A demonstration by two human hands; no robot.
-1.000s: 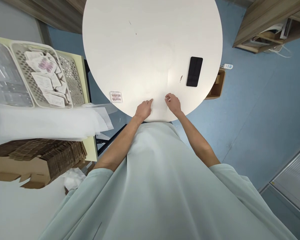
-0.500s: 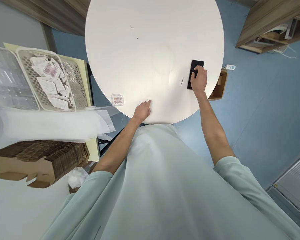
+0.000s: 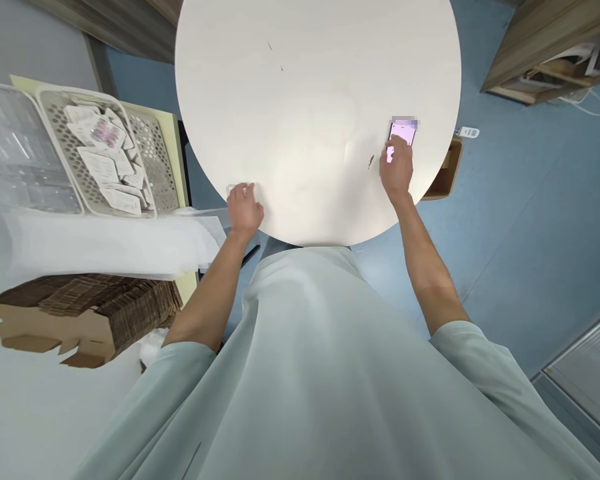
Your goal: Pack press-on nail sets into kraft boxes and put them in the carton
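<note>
A phone [image 3: 404, 131] lies on the round white table [image 3: 315, 80] with its pink screen lit and its top edge blurred out. My right hand [image 3: 397, 172] rests over the phone's lower part, fingertips on the screen and not wrapped round it. At the table's near left edge, my left hand [image 3: 245, 210] covers a small clear plastic case [image 3: 231, 189]. Only the case's upper left corner shows past the fingers. The fingers bend over it with the thumb apart on the right side; whether they grip it is hard to see.
Left of the table, a side table carries a perforated basket [image 3: 55, 123] of white packets, a white wrapping sheet [image 3: 105, 243] and flat cardboard boxes [image 3: 110, 320]. Small dark scraps [image 3: 371, 161] lie near the phone. A wooden cabinet [image 3: 520, 60] stands at the far right.
My left hand has moved left, from the table's near edge onto the small plastic case. The phone's screen has changed from black to lit pink, and my right hand has slid slightly down.
</note>
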